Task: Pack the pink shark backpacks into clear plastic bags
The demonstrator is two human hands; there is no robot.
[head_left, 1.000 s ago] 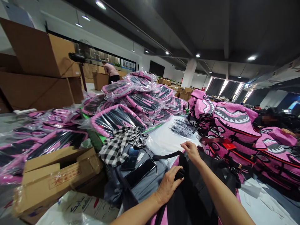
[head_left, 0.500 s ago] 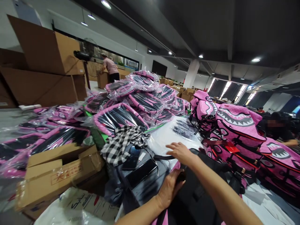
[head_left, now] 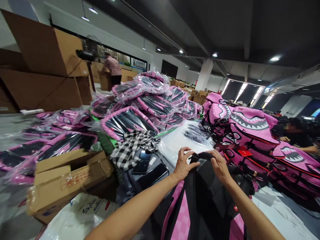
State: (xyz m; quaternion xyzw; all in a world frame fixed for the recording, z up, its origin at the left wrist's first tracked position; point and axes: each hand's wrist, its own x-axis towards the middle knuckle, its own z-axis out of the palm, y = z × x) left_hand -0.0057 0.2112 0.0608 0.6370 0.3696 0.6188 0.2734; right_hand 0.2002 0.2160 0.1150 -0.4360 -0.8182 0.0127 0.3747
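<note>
A black and pink backpack stands in front of me, its black padded side towards me. Near its top, my left hand is closed on a black strap where it bends at a dark buckle-like piece. My right hand pinches the same strap a little to the right, so a short stretch runs between both hands. Just beyond lies a white plastic bag stack with dark printing. Left of my hands are a dark phone and a black-and-white checked cloth.
Plastic-wrapped pink backpacks are heaped ahead and to the left. Unwrapped shark-mouth backpacks are piled at right, beside white papers. An open carton stands at lower left. One person works at the back, another at far right.
My left hand has risen from the backpack's edge to the strap. My right hand, earlier stretched out with spread fingers, has drawn back right and closed on the strap. The backpack stands more upright.
</note>
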